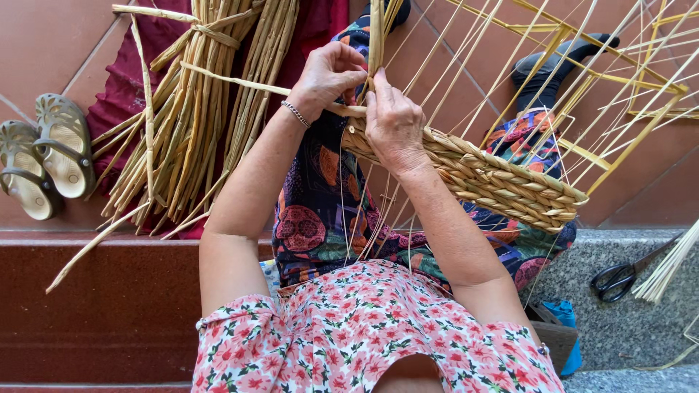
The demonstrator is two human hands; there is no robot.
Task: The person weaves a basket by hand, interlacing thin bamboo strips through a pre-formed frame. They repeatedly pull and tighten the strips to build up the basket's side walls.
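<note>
Both hands (364, 94) on woven straw basket (502, 182)

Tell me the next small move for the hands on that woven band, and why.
Probably tuck the flat strand behind the next thin upright stake and press it down. Both the left hand and right hand pinch it at the open end of the woven band, where the weave stops and bare stakes fan onward.

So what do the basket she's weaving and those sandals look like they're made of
Basket: dried reed or grass, it seems; matte tan twisted strands, like the bundle beside it. Sandals: probably moulded plastic or rubber; smooth beige, with cut-out straps.
</note>
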